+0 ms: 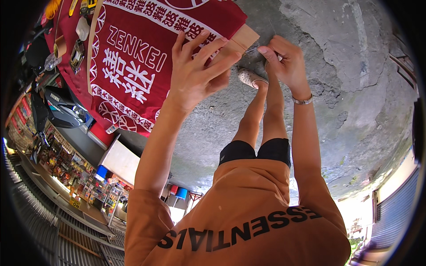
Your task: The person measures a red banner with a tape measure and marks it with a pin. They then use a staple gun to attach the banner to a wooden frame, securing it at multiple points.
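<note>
My left hand (202,66) is over the edge of a dark red cloth with white printing (128,57). Its fingers are bent around a flat brown piece (244,39), which looks like card or thin wood; I cannot tell which. To the right, my right hand (286,60) is closed, with thumb and forefinger pinched together. A thin pale thread (252,49) runs from that pinch toward the brown piece. The fingers partly hide where the thread meets the piece.
On the cloth's far left lie a roll of brown tape (59,46), a whitish block (82,29), a metal tool (77,56) and a yellow-black tape measure (88,6). A dark motorcycle (64,106) stands at left. Cracked concrete floor (346,93) lies right of my feet.
</note>
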`<state>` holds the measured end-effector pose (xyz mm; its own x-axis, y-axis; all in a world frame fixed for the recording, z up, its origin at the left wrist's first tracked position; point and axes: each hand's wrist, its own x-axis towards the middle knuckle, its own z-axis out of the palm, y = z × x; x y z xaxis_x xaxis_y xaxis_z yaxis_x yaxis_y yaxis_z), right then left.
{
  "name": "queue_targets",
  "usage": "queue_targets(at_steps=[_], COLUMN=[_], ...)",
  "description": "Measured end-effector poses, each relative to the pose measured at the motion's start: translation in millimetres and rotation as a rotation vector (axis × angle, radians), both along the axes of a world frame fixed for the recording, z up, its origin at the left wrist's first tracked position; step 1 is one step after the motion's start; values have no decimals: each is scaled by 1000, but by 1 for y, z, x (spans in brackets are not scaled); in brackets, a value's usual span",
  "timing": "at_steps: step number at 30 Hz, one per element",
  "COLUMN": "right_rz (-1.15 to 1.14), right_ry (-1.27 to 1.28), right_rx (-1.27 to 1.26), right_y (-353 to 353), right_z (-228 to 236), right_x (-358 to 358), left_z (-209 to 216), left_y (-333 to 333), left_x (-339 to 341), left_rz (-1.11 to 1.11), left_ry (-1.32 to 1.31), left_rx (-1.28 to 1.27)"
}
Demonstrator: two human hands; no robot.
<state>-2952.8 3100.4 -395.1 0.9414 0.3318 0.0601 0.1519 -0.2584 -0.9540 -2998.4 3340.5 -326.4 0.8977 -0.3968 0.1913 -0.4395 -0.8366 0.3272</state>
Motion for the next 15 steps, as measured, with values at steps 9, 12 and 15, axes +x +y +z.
queue_targets(at_steps=[9,12,15], right_rz=[16,14,18], right_ry=[-43,-95,-144], right_rx=[-13,-43,-57], right_y=[1,5,6], right_z=[0,0,6], right_x=[6,12,17], left_z=[6,4,7], left_y=[-2,0,2], left_x=[0,0,-2], left_rz=[0,-28,46], left_ry=[50,25,77], left_rx=[66,39,-123])
